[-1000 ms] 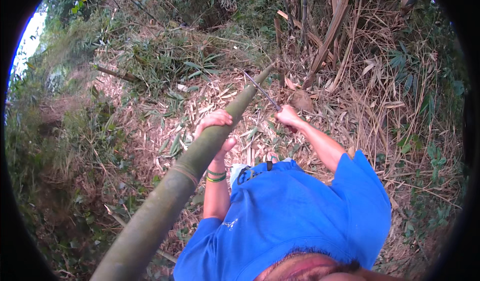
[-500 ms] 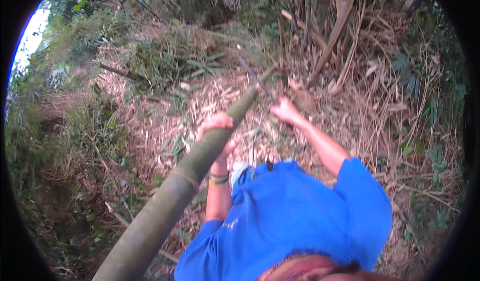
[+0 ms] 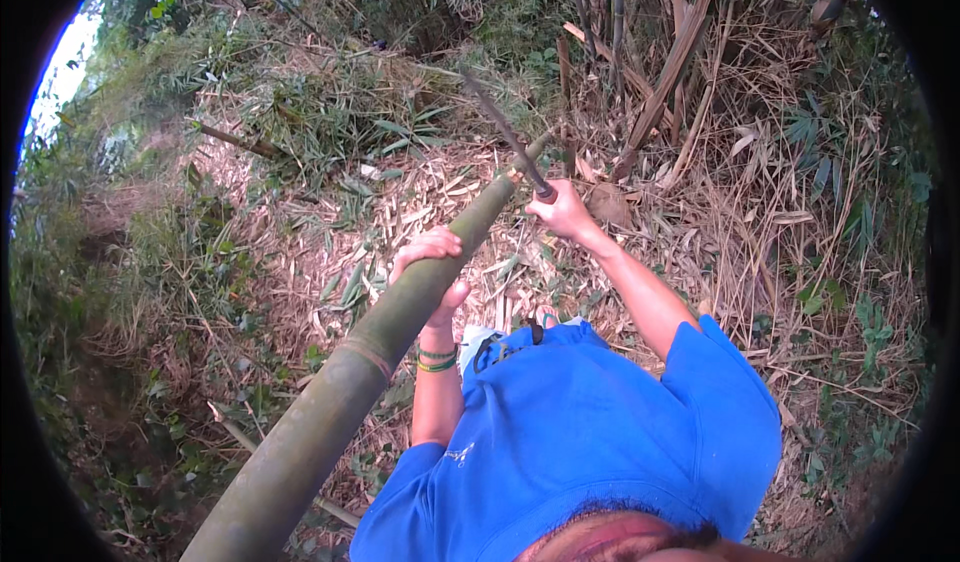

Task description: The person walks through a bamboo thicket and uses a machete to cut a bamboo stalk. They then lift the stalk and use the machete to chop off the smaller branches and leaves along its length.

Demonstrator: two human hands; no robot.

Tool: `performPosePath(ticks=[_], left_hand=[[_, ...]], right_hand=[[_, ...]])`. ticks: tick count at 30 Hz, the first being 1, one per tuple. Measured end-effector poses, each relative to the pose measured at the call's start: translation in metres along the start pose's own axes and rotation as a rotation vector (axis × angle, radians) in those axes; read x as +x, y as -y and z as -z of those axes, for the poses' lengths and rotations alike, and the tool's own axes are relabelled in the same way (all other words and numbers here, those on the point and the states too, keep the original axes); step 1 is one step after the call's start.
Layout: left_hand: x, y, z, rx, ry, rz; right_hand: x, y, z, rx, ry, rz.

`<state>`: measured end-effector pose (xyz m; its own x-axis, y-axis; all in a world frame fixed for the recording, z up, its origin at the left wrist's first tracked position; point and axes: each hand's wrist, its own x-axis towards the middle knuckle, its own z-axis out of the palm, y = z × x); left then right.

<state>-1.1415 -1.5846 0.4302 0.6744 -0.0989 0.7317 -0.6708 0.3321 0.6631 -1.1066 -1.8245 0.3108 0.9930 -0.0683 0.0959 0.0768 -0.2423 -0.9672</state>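
Gripping a bamboo pole (image 3: 335,397), slanted from lower left up to the centre, with the left hand (image 3: 425,250) curled around it. Holding a dark knife (image 3: 503,129) by its handle in the closed right hand (image 3: 567,212), over the pole beside a pale cut (image 3: 516,174); cannot tell if touching. Dressed in a blue shirt (image 3: 590,442) and green wristbands (image 3: 436,366), above dry leaves (image 3: 420,202), facing upright and leaning stems (image 3: 668,72).

Bamboo pole (image 3: 335,392) left of the shirt (image 3: 600,432), blade (image 3: 508,134) across its far part, stalks (image 3: 668,74) behind
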Motion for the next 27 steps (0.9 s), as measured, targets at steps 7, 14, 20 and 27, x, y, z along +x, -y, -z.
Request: performPosePath(ticks=[7,14,20,27], left_hand=[[-0.002,0.007,-0.006,-0.065,0.036,0.014],[-0.003,-0.003,-0.008,-0.023,0.034,0.011],[-0.01,-0.003,-0.011,0.002,0.004,0.025],[-0.006,-0.01,-0.01,0.031,0.038,0.029]], right_hand=[[-0.01,-0.09,0.017,-0.205,0.126,-0.422],[-0.01,0.004,0.012,0.053,-0.058,0.087],[-0.023,-0.045,0.012,-0.373,0.167,-0.258],[-0.022,-0.031,0.009,-0.208,-0.059,-0.157]])
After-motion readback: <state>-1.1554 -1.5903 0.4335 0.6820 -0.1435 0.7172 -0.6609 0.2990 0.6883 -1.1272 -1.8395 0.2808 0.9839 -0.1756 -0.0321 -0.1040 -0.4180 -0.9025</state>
